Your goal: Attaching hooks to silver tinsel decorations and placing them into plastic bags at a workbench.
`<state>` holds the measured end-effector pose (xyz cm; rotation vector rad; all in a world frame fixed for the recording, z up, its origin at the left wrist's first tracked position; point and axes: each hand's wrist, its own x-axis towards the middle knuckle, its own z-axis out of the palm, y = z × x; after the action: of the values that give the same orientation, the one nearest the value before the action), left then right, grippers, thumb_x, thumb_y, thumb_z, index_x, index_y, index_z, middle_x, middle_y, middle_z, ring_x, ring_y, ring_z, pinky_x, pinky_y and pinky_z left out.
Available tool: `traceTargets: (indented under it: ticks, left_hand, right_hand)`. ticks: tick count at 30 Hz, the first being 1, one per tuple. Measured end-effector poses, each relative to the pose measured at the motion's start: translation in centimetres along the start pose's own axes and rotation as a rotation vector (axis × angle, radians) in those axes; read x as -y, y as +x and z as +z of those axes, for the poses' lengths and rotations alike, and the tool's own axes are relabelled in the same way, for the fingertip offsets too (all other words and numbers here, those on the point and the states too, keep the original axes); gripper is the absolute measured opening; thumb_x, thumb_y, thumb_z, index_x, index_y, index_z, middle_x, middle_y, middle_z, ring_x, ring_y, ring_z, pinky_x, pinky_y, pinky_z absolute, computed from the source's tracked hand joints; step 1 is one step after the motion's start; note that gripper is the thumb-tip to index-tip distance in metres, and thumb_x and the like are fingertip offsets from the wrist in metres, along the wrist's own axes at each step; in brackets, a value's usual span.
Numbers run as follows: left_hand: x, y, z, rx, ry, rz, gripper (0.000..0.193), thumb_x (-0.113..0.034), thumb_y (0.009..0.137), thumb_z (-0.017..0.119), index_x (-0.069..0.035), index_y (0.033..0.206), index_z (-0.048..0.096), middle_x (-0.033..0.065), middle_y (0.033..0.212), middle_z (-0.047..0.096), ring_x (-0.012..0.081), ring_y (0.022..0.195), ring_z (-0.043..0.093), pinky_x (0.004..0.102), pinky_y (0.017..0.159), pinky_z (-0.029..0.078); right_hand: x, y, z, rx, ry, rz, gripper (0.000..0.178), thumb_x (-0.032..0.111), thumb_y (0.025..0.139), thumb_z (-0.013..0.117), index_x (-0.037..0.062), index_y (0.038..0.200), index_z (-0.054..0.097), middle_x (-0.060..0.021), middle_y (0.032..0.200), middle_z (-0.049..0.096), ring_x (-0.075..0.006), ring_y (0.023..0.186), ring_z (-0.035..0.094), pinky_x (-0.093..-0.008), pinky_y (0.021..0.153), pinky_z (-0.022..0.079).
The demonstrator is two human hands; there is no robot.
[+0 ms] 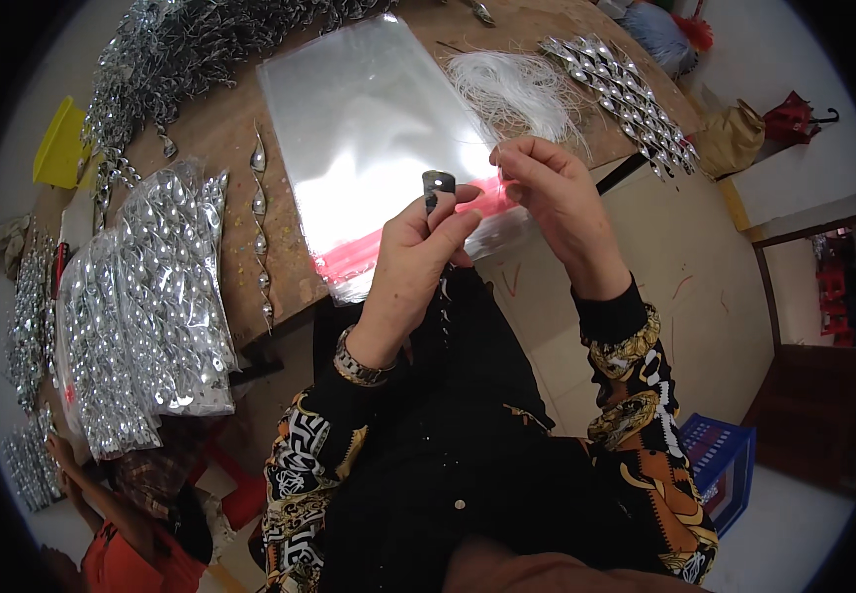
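My left hand [410,252] is closed around a twisted silver metallic strip [438,184]. The strip's flat end, with a small hole, sticks up above the thumb, and its twisted tail hangs below the hand. To the right, my right hand [558,203] pinches thumb and forefinger together at about the same height; what lies between them is too fine to make out. Both hands are over the near edge of a stack of clear plastic bags [364,119] with a pink-red band. Beyond the right hand lies a bundle of white strings [517,94].
Filled bags of twisted silver strips [166,296] lie at the table's left, beside a single strip [259,212]. A silver pile [201,44] covers the far left; more strips [626,99] lie far right. A co-worker in red [136,553] is lower left. A blue crate [720,460] stands right.
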<state>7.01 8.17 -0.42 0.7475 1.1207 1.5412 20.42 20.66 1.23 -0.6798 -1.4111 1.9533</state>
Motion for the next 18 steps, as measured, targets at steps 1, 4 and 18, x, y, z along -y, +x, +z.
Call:
traceTargets:
  ticks: [1,4,18]
  left_hand:
    - [0.1,0.0,0.2,-0.001,0.001,0.000,0.026,-0.011,0.091,0.060,0.002,0.112,0.059,0.0006,0.082,0.057,0.0061,0.062,0.051,0.0222,0.061,0.047]
    - [0.2,-0.1,0.6,-0.005,0.017,0.009,0.026,-0.011,0.090,0.061,0.002,0.112,0.060,0.0011,0.084,0.059,0.0060,0.063,0.053,0.0217,0.060,0.047]
    - [-0.7,-1.2,-0.9,-0.009,0.088,0.008,0.012,-0.011,0.089,0.061,0.000,0.093,0.063,0.0007,0.071,0.057,0.0079,0.059,0.052,0.0199,0.057,0.042]
  right_hand:
    - [-0.2,-0.3,0.3,0.001,0.002,0.000,0.013,0.015,0.090,0.061,0.0031,0.095,0.063,0.0006,0.093,0.060,-0.0051,0.079,0.052,-0.0200,0.068,0.039]
    - [-0.7,-1.2,1.0,-0.018,0.004,-0.024,0.013,0.015,0.090,0.062,0.0038,0.097,0.063,0.0011,0.093,0.060,-0.0052,0.080,0.051,-0.0212,0.070,0.040]
    - [-0.8,-2.5,1.1,-0.148,-0.321,-0.318,0.013,0.007,0.092,0.057,0.0019,0.103,0.059,-0.0030,0.102,0.061,-0.0079,0.084,0.052,-0.0236,0.077,0.043]
